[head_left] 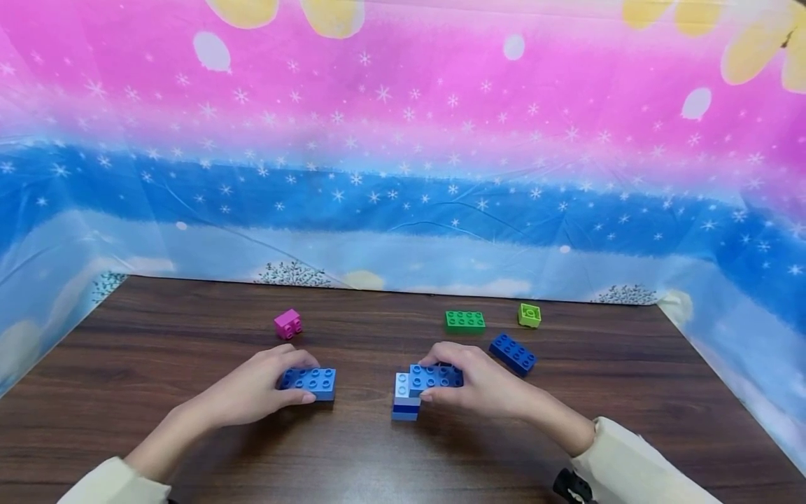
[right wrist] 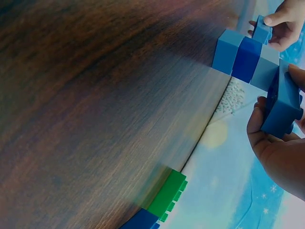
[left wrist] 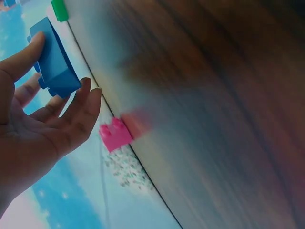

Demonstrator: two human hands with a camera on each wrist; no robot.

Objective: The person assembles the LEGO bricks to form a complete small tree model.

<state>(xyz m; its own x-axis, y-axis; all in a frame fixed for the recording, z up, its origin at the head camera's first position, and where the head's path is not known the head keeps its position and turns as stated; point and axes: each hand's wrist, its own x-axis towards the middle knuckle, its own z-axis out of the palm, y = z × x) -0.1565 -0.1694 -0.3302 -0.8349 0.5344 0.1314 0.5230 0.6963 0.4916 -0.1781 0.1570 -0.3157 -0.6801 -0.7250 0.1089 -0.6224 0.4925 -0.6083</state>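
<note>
Snowflake-print cloth (head_left: 403, 203) is hanging behind a dark wood table (head_left: 340, 462). Left hand (head_left: 271, 385) is pinching a blue brick (head_left: 320, 385) between thumb and fingers, seemingly just off the table, left of the stack. Right hand (head_left: 469, 381) is gripping another blue brick, the right-hand brick (head_left: 423, 378), which is overlapping the top of a small stack (head_left: 405, 407); cannot tell if it is fully pressed on. Both bricks are probably light, stiff, hard plastic, a bit slippery, unlikely to break. Best hold: across the long sides, studs left uncovered. Both forearms are slanting inward from the near corners, palms facing each other, thumbs lying on the near side. Pink brick (head_left: 288, 324), green brick (head_left: 464, 322), lime brick (head_left: 529, 316) and dark blue brick (head_left: 513, 354) are lying loose farther back.
</note>
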